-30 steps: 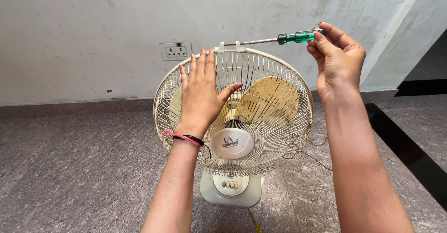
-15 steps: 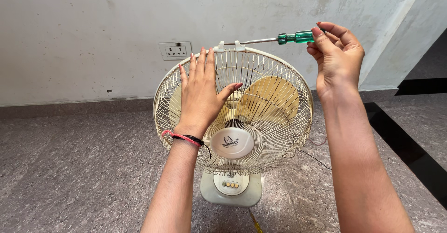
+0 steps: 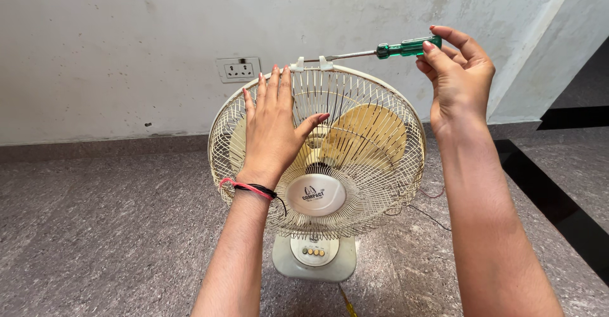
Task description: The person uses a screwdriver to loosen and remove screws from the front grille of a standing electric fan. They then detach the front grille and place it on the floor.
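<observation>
A cream table fan (image 3: 355,165) stands upright on the floor facing me, its wire grille covering pale blades. My left hand (image 3: 274,127) lies flat and open against the upper left of the grille, fingers pointing up. My right hand (image 3: 455,76) pinches the end of a green-handled screwdriver (image 3: 399,49) held level above the fan. The screwdriver's metal shaft reaches left to the small white clip (image 3: 311,63) at the top of the grille. The fan base (image 3: 314,260) carries a row of small buttons.
A wall socket (image 3: 238,69) sits on the grey wall behind the fan. Thin wires (image 3: 431,212) trail on the stone floor right of the fan. A dark strip in the floor (image 3: 558,196) runs along the right side. A yellow cord (image 3: 346,301) leaves the base.
My right hand's fingers have shifted slightly on the screwdriver handle, and it sits a touch higher. My left hand and the fan have stayed put.
</observation>
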